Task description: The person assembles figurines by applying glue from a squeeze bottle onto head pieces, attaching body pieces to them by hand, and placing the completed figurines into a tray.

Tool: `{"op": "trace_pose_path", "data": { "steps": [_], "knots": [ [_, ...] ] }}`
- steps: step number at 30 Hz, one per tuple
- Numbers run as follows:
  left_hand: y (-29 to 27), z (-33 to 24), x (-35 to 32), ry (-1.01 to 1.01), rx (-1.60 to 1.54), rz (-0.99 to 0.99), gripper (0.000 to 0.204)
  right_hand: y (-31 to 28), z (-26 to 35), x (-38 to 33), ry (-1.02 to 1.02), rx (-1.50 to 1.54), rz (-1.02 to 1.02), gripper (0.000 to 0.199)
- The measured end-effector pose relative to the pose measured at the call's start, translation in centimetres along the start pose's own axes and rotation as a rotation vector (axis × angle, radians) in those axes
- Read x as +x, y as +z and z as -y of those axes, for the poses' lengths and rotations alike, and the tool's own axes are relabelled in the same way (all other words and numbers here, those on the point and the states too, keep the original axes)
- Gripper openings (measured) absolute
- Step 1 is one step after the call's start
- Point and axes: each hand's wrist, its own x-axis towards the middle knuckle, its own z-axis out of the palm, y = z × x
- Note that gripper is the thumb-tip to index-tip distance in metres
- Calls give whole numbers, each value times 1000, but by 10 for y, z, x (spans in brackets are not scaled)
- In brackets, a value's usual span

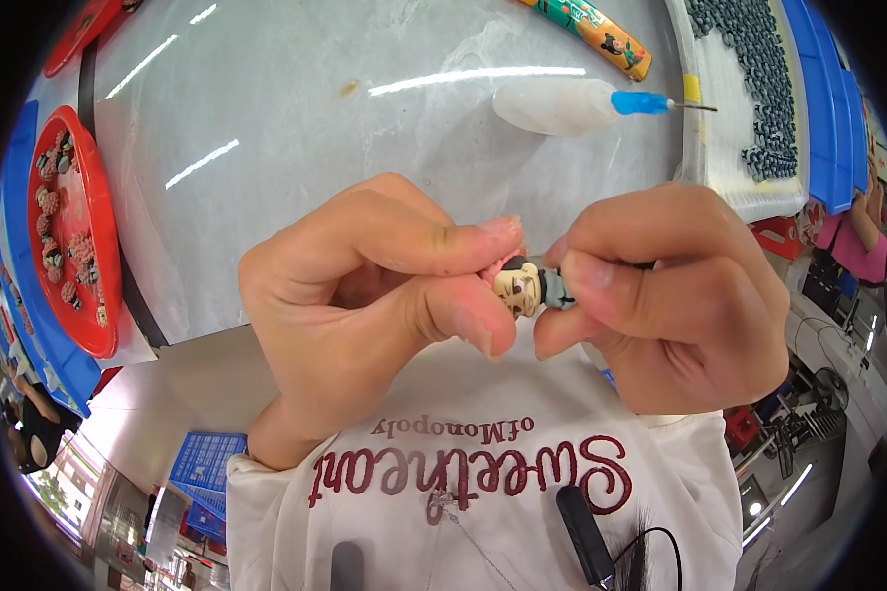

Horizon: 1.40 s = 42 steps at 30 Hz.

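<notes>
Close in front of my chest, my left hand pinches a small figurine head between thumb and forefinger. The head has a painted face, dark and pink parts on top, and lies sideways. My right hand grips a small grey-green figurine body by its lower part, which the fingers mostly hide. Head and body meet at the neck; I cannot tell whether they are fixed together. Beyond my hands, a white squeeze bottle with a blue needle tip lies on its side on the table.
On the left stands a red dish of several figurine heads, with blue trays beneath it. A white tray at the far right bears rows of dark grey parts, next to blue bins. An orange and green tube lies on the grey table.
</notes>
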Motion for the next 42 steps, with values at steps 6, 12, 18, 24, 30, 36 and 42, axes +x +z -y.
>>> {"op": "trace_pose_path", "data": {
  "steps": [6, 12, 18, 24, 30, 36, 42],
  "knots": [
    [-1, 3, -1, 31, 33, 5, 33, -1, -4, 0, -26, 44, 42, 35],
    [-2, 8, 3, 2, -80, 92, 55, -3, -3, -1, 213, 256, 52, 40],
    [-2, -2, 5, -176, -153, 51, 70, 0, -13, 3, 79, 184, 235, 56],
    [-7, -1, 3, 33, 158, 102, 48, 3, -14, 2, -6, 166, 86, 53],
    [-5, -5, 4, 299, 446, 233, 21, 3, -16, -3, -63, 57, 95, 52],
    [-5, 0, 4, 455, 588, 209, 17, 0, -15, -4, -62, 34, 121, 49],
    [-3, 9, 7, 544, 564, 115, 11, -1, -14, -4, -38, 27, 143, 50]
  ]
}}
